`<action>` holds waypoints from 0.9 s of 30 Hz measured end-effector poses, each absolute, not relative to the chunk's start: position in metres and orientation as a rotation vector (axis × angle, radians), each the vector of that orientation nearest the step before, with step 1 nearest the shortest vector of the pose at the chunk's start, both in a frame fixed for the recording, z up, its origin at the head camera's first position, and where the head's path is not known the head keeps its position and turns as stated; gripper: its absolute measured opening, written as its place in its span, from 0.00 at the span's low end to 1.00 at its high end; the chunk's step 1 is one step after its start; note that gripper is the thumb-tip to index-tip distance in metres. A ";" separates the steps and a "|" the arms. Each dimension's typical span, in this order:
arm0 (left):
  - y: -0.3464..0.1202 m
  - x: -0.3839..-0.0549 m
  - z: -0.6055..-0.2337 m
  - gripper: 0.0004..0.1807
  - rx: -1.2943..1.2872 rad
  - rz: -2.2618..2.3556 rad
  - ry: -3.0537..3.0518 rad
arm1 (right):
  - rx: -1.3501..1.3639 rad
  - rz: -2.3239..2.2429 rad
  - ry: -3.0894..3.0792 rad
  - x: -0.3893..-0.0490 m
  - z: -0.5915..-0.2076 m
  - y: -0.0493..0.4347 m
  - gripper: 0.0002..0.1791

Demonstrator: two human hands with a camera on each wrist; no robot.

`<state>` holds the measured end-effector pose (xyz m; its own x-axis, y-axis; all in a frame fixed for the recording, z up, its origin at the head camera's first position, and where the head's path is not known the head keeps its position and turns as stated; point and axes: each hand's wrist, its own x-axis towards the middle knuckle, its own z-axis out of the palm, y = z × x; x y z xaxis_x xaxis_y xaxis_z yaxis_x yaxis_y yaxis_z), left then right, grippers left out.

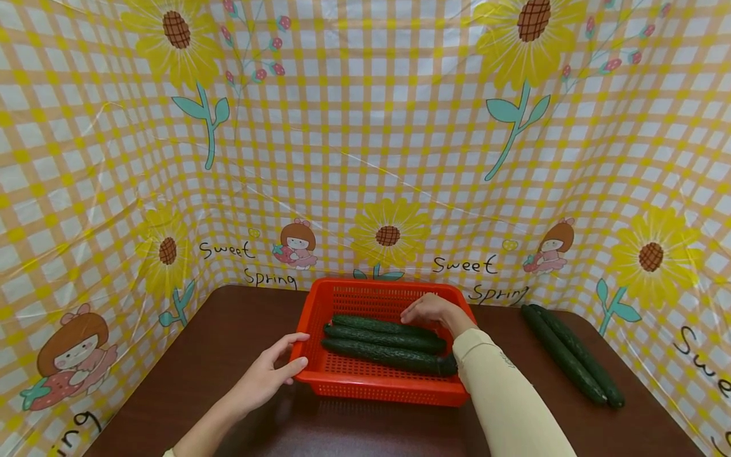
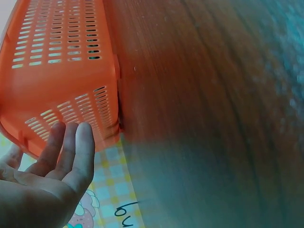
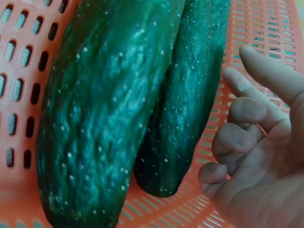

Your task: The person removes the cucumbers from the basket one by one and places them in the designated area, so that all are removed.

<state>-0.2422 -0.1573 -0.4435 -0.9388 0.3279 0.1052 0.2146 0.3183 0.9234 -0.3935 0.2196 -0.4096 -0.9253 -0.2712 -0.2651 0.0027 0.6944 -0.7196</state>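
Three dark green cucumbers [image 1: 385, 357] lie side by side in a red plastic basket [image 1: 394, 384]. My left hand [image 1: 259, 381] holds the basket's left rim; in the left wrist view its fingers [image 2: 84, 142] lie against the slotted outer wall. My right hand [image 1: 436, 311] is inside the basket, above its back right part, beside the rearmost cucumber. The right wrist view shows this hand [image 3: 266, 137] with loosely bent fingers and nothing in them, apart from the bumpy cucumbers [image 3: 104, 109] to its left.
Two more cucumbers [image 1: 571, 355] lie together on the dark brown table [image 1: 240, 330], right of the basket. A checked cloth [image 1: 365, 158] with sunflowers hangs behind and at both sides of the table.
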 end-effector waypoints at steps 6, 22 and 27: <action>-0.157 -0.242 -0.443 0.26 0.503 1.703 2.467 | -0.179 -1.081 2.509 -0.393 -0.412 0.219 0.17; -0.156 -0.243 -0.443 0.26 0.528 1.694 2.477 | -0.172 -0.986 2.475 -0.389 -0.412 0.217 0.21; -0.156 -0.243 -0.444 0.27 0.519 1.691 2.484 | -0.190 -0.951 2.494 -0.389 -0.414 0.217 0.21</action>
